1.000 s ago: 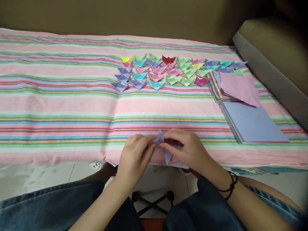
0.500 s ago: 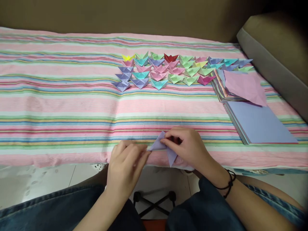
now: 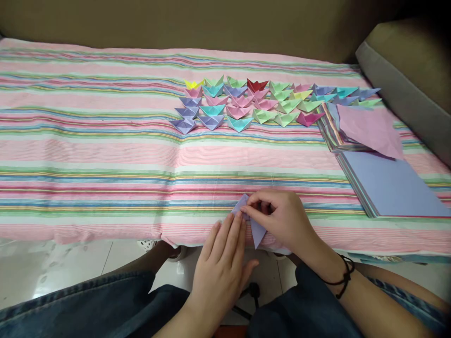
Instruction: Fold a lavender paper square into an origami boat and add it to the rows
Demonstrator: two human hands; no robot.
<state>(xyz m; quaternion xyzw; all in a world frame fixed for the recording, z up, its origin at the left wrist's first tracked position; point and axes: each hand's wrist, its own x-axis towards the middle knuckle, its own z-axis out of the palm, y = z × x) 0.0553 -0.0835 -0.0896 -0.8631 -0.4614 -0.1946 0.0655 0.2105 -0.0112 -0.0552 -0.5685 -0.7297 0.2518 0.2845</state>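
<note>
A small folded piece of lavender paper (image 3: 258,232) lies near the front edge of the striped cloth, one point aimed toward me. My right hand (image 3: 278,213) pinches its upper part between thumb and fingertips. Stretched out flat, my left hand (image 3: 223,256) rests its fingertips on the paper's left side, covering part of it. The left thumb sticks out to the right, apart from the paper. How the folds run under the fingers is hidden.
Rows of small folded paper boats (image 3: 239,123) in several colours stand toward the back. At the right lie a stack of lavender-topped paper sheets (image 3: 401,185) and another stack with a pink sheet (image 3: 371,129) on top. A brown cushion (image 3: 408,61) borders the right side.
My left hand has let go of the paper's left tip, moved right and flattened onto the paper. My right hand keeps its pinch. The whole view has shifted slightly.
</note>
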